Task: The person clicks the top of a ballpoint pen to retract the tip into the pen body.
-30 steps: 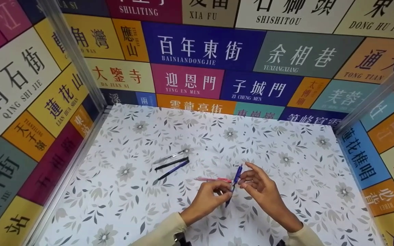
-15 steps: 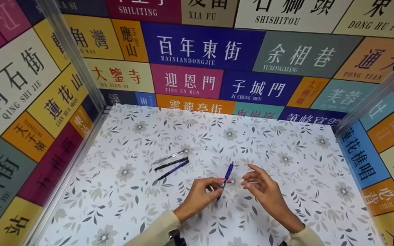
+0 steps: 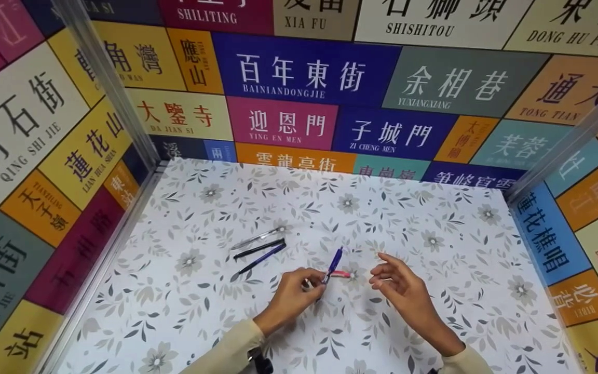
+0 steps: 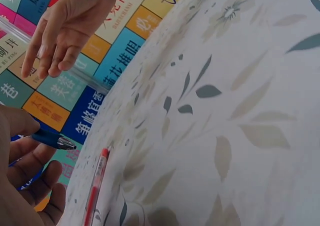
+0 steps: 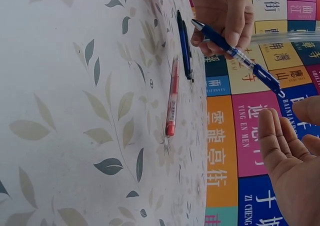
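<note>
My left hand [image 3: 289, 297] pinches a blue click pen [image 3: 336, 259] between thumb and fingers, above the table. The pen leans, its clip end up and its metal tip down; the right wrist view shows its full length, with a clear middle section. A red pen [image 5: 173, 96] lies on the table beyond and below the left hand, which covers part of it in the head view. Off to the right, my right hand [image 3: 402, 285] hovers with loosely bent fingers and nothing in it. In the right wrist view its fingers [image 5: 272, 136] are apart from the blue pen.
Left of the hands lie a clear pen [image 3: 258, 238], a black pen [image 3: 259, 249] and a dark blue pen [image 3: 262, 258], side by side on the flower-patterned table cover [image 3: 434, 213]. Panels with colourful signs [image 3: 307, 72] stand along the back and both sides.
My left hand has drawn the blue pen leftward and away from the right hand, which was at the pen a second ago. The right hand has shifted only slightly.
</note>
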Available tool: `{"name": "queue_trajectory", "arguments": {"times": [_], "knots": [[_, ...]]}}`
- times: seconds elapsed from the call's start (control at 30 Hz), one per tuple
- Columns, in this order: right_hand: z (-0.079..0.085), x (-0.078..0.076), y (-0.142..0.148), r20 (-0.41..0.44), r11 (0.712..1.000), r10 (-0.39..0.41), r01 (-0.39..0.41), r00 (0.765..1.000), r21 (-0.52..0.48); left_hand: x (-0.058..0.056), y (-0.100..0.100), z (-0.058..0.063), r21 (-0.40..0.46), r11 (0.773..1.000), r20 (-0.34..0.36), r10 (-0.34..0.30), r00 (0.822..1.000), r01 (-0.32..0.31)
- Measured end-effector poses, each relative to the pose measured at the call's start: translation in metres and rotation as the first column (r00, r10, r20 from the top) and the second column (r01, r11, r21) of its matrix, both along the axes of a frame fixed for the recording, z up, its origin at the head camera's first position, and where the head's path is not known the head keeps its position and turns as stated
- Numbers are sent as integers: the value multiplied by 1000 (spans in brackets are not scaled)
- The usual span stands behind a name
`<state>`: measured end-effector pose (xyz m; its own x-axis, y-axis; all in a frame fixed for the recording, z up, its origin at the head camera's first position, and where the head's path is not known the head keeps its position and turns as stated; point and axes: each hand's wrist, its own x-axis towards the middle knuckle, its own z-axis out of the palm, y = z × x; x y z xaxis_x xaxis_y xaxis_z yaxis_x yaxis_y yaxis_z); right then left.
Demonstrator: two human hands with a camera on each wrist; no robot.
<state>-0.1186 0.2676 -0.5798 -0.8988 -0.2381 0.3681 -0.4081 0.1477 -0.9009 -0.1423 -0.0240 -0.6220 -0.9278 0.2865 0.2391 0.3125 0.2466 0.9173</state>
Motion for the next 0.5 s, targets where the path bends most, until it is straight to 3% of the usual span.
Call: {"name": "queue_trajectory", "arguments": {"times": [0.5], "knots": [[-2,0,0,-5,1000,-1,0,1000,-15,-3,-18,-17,-47,999,-98,12,995,-17]]}}
